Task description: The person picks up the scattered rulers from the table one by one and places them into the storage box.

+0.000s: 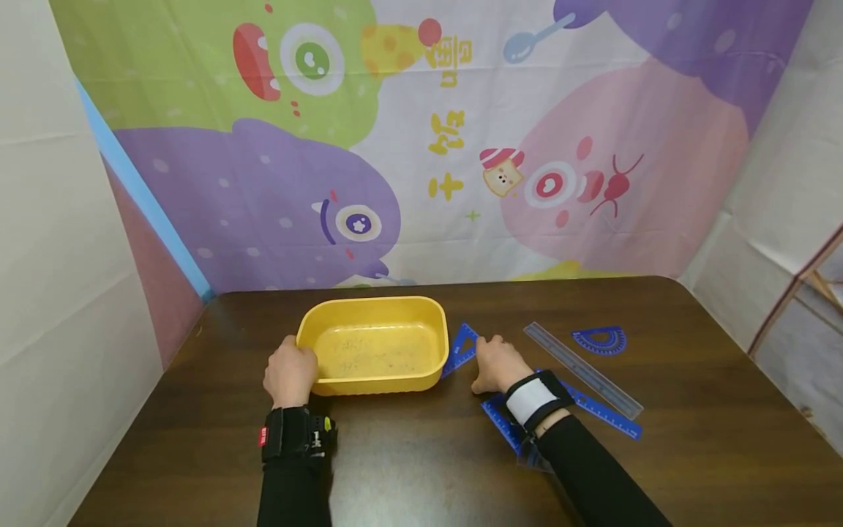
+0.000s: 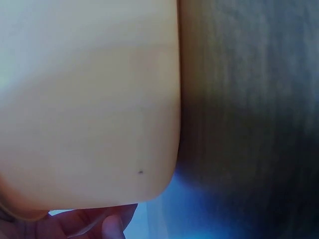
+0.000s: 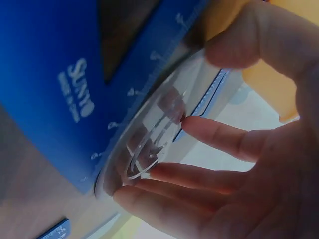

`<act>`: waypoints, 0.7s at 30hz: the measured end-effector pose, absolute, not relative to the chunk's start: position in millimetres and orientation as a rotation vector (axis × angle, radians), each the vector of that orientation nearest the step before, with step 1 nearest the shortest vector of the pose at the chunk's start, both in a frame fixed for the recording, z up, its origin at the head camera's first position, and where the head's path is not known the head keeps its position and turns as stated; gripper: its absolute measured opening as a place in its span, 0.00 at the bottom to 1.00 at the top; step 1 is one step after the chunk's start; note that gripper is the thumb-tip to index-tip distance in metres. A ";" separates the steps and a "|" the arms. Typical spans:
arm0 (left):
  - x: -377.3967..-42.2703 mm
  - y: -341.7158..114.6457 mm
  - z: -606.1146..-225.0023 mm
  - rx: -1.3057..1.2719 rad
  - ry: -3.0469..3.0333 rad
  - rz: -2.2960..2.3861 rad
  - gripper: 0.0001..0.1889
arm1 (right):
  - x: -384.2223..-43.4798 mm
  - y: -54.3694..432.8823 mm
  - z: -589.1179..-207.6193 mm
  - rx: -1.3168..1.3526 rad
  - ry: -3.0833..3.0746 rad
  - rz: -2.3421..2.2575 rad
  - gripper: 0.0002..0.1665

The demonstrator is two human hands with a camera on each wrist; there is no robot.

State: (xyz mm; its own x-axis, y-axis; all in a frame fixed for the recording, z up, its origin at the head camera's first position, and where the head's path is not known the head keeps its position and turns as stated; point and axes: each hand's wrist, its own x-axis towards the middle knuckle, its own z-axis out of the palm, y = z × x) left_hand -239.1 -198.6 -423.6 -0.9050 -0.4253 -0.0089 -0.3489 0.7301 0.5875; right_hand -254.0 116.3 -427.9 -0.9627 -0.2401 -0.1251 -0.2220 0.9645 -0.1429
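I am holding my left forearm almost straight out in a black sleeve, the left hand gripping with curled fingers, and a black band is wrapping the wrist just behind it. Well apart on this hand's right, my right hand is gripping too, its thumb standing opposite lightly bent, slightly spread fingers. Behind that hand a black-and-white band is circling the wrist, and my right forearm is slanting back outward.

I see yellow on the tub at the left hand, blue on the set square, straight ruler and protractor around the right hand, dark brown on the table beneath both, and green, pink and spotted purple on the backdrop beyond.
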 end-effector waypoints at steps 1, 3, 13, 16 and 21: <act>-239.1 -198.4 -423.3 0.631 -2.804 -0.914 0.20 | -252.8 116.6 -428.0 -0.361 2.979 -0.177 0.41; -238.8 -197.9 -422.6 0.634 -2.803 -0.919 0.20 | -250.6 117.5 -428.5 -0.387 2.986 -0.129 0.40; -238.0 -196.4 -421.8 0.635 -2.808 -0.924 0.19 | -248.3 125.7 -417.2 -0.464 2.892 -0.131 0.26; -238.7 -197.1 -422.6 0.637 -2.810 -0.928 0.19 | -250.1 131.1 -413.3 -0.459 2.892 -0.178 0.19; -239.6 -198.9 -424.1 0.638 -2.814 -0.915 0.20 | -251.8 139.5 -411.7 -0.448 3.010 -0.280 0.13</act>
